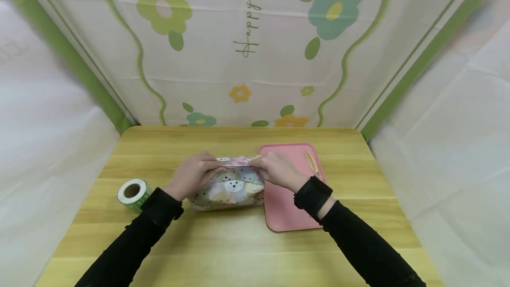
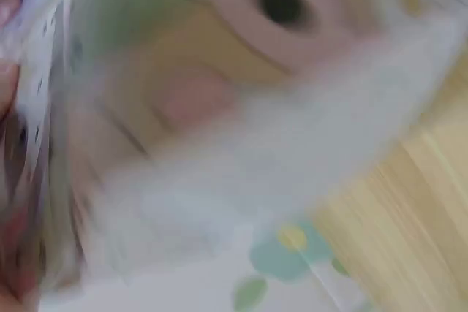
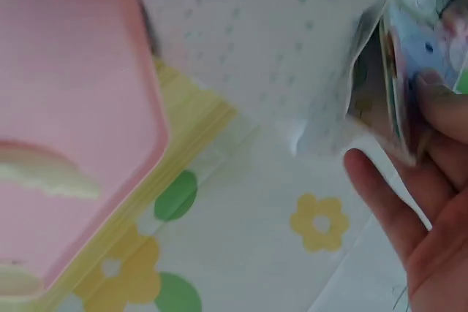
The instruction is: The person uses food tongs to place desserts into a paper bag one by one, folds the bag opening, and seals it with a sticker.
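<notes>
A package in pastel paper with cartoon faces and black dots [image 1: 227,194] lies on the table, its top edge folded. My left hand [image 1: 194,174] pinches the left part of that folded edge. At its right part, my right hand [image 1: 279,172] pinches the same fold between thumb and fingers. In the right wrist view the thumb of my right hand [image 3: 439,210] presses on the layered paper [image 3: 387,85], while one finger sticks out free. The left wrist view shows the printed paper [image 2: 197,56] blurred and close, with only fingertips at the left edge. The package's contents are hidden.
A pink tray [image 1: 288,211] lies right of the package, touching or very near it. On it rests a slim cream-coloured tool [image 1: 312,162]. A roll of green-and-white labels or tape [image 1: 134,193] stands left, near my left wrist. A flowered cloth [image 1: 247,79] hangs behind the wooden table [image 1: 223,251].
</notes>
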`<state>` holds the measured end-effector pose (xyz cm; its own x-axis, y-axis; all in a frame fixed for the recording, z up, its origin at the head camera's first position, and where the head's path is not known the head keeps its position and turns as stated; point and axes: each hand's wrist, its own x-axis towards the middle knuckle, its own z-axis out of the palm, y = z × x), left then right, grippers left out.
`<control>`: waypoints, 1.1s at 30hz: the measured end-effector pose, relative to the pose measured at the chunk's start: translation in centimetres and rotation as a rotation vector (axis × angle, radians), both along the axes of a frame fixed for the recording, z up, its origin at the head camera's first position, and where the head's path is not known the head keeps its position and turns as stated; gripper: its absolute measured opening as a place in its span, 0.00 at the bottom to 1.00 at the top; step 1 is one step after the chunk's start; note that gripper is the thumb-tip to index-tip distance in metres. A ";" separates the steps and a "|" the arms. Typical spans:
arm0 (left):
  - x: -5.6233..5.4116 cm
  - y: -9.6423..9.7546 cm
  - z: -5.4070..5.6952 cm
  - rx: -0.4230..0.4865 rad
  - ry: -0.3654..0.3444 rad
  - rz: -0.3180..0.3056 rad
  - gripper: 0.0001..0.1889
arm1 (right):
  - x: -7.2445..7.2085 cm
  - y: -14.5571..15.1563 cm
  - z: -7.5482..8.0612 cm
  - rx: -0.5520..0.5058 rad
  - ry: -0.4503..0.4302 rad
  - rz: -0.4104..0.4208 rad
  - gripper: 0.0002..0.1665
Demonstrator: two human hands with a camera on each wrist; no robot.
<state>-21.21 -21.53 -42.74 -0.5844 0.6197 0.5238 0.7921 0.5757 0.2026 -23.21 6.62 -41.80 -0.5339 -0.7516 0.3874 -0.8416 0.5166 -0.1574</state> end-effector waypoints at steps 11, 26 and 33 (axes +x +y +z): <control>1.3 -5.5 -0.2 -0.079 0.111 0.141 0.07 | 0.6 0.3 0.9 0.016 0.066 -0.021 0.04; 1.1 1.4 1.6 -0.085 0.032 0.109 0.06 | 0.8 -5.9 0.4 0.058 -0.069 -0.096 0.06; 0.1 0.0 0.8 -0.056 -0.024 0.069 0.05 | 0.0 -4.5 0.0 0.012 -0.045 0.012 0.05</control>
